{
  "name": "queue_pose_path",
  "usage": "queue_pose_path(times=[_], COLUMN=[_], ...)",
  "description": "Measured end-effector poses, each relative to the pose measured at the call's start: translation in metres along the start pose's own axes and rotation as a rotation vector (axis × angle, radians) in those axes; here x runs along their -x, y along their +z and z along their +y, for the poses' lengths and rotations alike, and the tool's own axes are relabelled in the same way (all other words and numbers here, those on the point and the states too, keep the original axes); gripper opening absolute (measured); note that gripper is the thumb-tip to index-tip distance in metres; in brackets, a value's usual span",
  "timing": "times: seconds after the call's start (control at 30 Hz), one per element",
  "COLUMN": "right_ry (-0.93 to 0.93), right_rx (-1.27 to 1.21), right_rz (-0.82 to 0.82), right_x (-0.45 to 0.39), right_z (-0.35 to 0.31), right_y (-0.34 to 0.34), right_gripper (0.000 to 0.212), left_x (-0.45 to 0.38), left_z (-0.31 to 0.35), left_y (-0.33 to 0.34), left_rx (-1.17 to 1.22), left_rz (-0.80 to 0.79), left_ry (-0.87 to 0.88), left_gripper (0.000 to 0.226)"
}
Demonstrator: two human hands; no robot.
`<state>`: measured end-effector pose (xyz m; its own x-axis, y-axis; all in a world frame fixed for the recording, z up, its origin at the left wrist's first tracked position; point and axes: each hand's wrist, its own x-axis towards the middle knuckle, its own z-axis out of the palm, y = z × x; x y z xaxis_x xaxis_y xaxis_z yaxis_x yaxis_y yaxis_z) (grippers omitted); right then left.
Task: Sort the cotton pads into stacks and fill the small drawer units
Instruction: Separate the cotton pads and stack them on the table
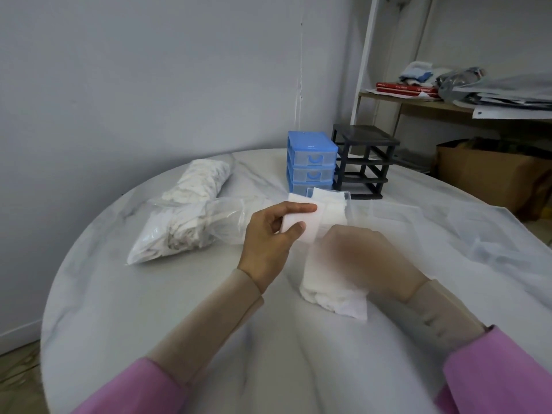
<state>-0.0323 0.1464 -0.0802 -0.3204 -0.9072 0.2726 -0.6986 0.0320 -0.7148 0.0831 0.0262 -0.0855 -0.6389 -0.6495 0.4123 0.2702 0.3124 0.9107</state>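
My left hand (270, 234) pinches a small stack of white square cotton pads (307, 218) between thumb and fingers, just in front of a clear drawer (348, 201) that holds more pads. Blurred by motion, my right hand (358, 249) lies over a white pile of pads (331, 294) on the table; its grip cannot be made out. A blue drawer unit (310, 159) with its drawers in and a black drawer frame (363, 161) with no drawers stand at the back of the table.
A round white marble table (185, 309) carries a clear plastic bag of pads (182, 222) on the left. Clear loose drawers (397, 210) and plastic sheeting (507, 234) lie on the right. A shelf (448, 106) with clutter and a cardboard box (490, 174) stand beyond.
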Motion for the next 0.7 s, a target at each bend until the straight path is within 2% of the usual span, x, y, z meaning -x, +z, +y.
queue_pose_path(times=[0.17, 0.27, 0.43, 0.7], right_ry=[-0.032, -0.032, -0.054, -0.077], right_rx=[-0.31, -0.474, -0.415, -0.332], right_rz=[0.038, 0.092, 0.246, 0.355], right_x=[-0.001, -0.001, -0.002, -0.002], right_z=[-0.002, -0.005, -0.007, -0.003], right_y=[-0.004, -0.006, -0.009, -0.012], right_gripper=[0.014, 0.021, 0.028, 0.032], left_x=[0.0, 0.001, 0.005, 0.008], left_z=[-0.001, 0.001, 0.007, 0.013], left_y=[0.0, 0.002, 0.008, 0.01], left_rx=[0.021, 0.04, 0.097, 0.15], left_rz=[-0.014, -0.048, -0.136, -0.219], left_ry=[-0.016, -0.031, -0.062, -0.115], left_gripper=[0.045, 0.046, 0.052, 0.055])
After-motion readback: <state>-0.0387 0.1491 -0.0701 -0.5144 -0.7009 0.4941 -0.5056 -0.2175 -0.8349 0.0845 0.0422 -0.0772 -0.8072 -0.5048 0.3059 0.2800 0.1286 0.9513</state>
